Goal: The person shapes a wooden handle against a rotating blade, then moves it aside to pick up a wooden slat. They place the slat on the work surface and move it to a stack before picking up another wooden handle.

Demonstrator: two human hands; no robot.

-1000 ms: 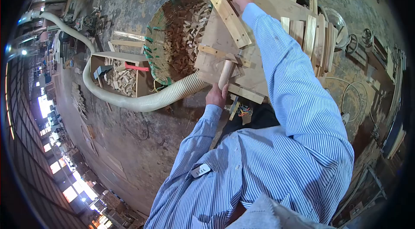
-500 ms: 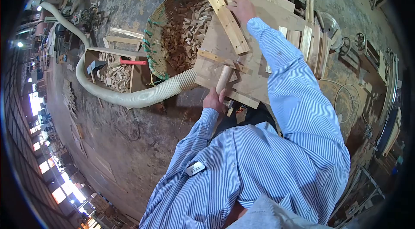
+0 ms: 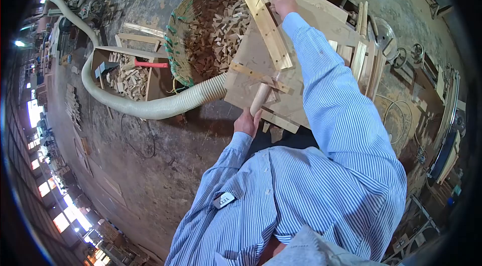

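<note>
My left hand (image 3: 246,122) is closed around the near end of a round wooden piece (image 3: 260,98), which looks like a thick handle or dowel. Its far end meets a narrow wooden strip (image 3: 251,74) fixed across the flat board of a worktable (image 3: 241,90). Farther off, my right hand (image 3: 284,6) is at the table's far side, fingers bent together beside a longer pale wooden bar (image 3: 266,24) with dark holes. Whatever those fingers pinch is too small or hidden to name.
Left of the table stands a wide woven basket (image 3: 176,55) of wood offcuts. A ribbed hose (image 3: 160,110) runs under the table edge. Beyond it, a wooden box (image 3: 157,83) holds offcuts and a red-handled tool (image 3: 150,64). Wooden slats (image 3: 359,57) lean at the right.
My right hand's fingers have drawn together from a more spread pose, near the bar's far end. My left hand still grips the round piece. The whole view has shifted slightly.
</note>
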